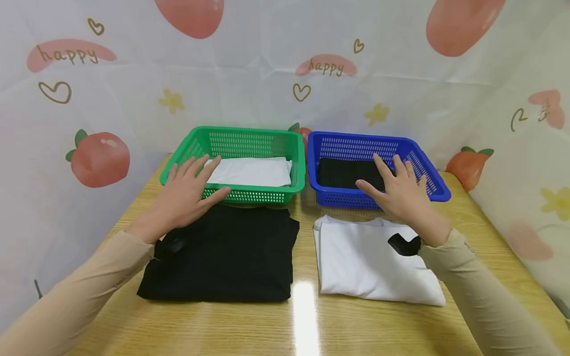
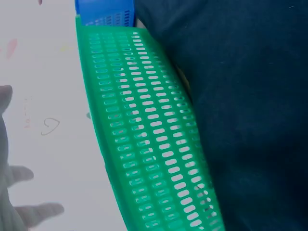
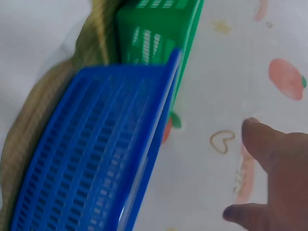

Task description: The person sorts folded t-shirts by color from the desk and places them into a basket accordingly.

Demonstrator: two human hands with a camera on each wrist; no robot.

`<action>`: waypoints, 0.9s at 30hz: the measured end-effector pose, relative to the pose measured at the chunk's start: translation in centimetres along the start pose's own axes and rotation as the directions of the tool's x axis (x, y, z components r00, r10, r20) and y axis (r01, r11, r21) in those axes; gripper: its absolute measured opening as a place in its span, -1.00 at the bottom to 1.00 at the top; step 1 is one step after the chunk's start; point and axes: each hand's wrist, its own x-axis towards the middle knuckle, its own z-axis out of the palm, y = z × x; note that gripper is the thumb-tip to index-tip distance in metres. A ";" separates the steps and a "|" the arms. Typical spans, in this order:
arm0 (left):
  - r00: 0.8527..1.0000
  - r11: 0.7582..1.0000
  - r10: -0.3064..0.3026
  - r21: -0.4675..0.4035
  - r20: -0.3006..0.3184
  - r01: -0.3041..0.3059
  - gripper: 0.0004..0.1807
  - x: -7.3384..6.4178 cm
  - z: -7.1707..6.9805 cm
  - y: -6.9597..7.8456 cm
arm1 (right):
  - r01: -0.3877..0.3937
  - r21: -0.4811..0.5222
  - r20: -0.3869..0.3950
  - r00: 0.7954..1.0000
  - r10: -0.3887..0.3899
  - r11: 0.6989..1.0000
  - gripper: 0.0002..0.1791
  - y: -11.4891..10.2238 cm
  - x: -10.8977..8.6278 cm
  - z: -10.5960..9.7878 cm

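Note:
My left hand (image 1: 187, 193), fingers spread and holding nothing, hovers over the front left of a green plastic basket (image 1: 299, 163). Folded white cloth (image 1: 249, 171) lies inside that basket. Over the front of a blue plastic basket (image 1: 313, 168) my right hand (image 1: 401, 190) is spread too, with nothing in it. Folded black cloth (image 1: 340, 172) sits in the blue basket. Nearer to me, a folded black garment (image 1: 231, 257) lies below the green basket, partly under my left wrist. A folded white garment (image 1: 360, 262) lies below the blue basket, partly covered by my right wrist.
The wooden table (image 1: 240, 329) carries both baskets at its back, side by side. Behind and at both sides hangs a white printed cloth (image 1: 249, 89) with peaches, hearts and flowers. Black straps show at both wrists.

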 end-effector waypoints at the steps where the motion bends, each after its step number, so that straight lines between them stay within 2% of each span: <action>1: 1.000 0.999 0.027 -0.021 -0.013 -0.028 -0.13 -0.4 -0.1 -0.1 | 0.024 0.023 -0.017 1.000 -0.024 0.999 0.02 -0.3 -0.1 0.0; 4: 0.994 0.990 0.105 -0.085 -0.037 -0.108 -0.19 -1.5 -0.4 -0.4 | 0.102 0.092 -0.073 0.993 -0.096 0.990 -0.04 -1.0 -0.5 0.1; 7: 0.987 0.978 0.151 -0.136 -0.055 -0.157 -0.22 -2.8 -0.7 -0.8 | 0.176 0.170 -0.141 0.978 -0.153 0.970 -0.12 -1.8 -0.9 0.5; 9: 0.984 0.970 0.166 -0.170 -0.062 -0.174 -0.24 -3.7 -0.9 -1.1 | 0.228 0.215 -0.203 0.962 -0.185 0.950 -0.19 -2.4 -1.2 0.9; 13: 0.990 0.960 0.139 -0.239 -0.030 -0.142 -0.29 -5.3 -1.1 -1.9 | 0.358 0.298 -0.313 0.912 -0.264 0.885 -0.34 -3.5 -1.5 1.9; 15: 0.994 0.957 0.109 -0.271 0.001 -0.105 -0.30 -6.0 -1.1 -2.5 | 0.409 0.338 -0.334 0.894 -0.299 0.848 -0.38 -4.1 -1.6 2.4; 18: 0.997 0.955 0.075 -0.289 0.030 -0.063 -0.32 -6.8 -1.0 -3.5 | 0.447 0.413 -0.315 0.888 -0.336 0.793 -0.41 -4.9 -1.8 3.3; 21: 0.997 0.956 0.073 -0.287 0.022 -0.064 -0.33 -7.4 -0.8 -4.7 | 0.426 0.507 -0.242 0.905 -0.351 0.750 -0.44 -5.7 -2.0 4.2; 24: 0.996 0.954 0.088 -0.288 0.019 -0.079 -0.34 -8.0 -0.5 -5.9 | 0.352 0.619 -0.118 0.925 -0.360 0.702 -0.45 -6.4 -2.3 5.2; 27: 0.995 0.952 0.066 -0.303 0.072 -0.041 -0.32 -8.5 -0.4 -6.9 | 0.250 0.708 0.025 0.926 -0.377 0.661 -0.42 -7.0 -2.3 6.2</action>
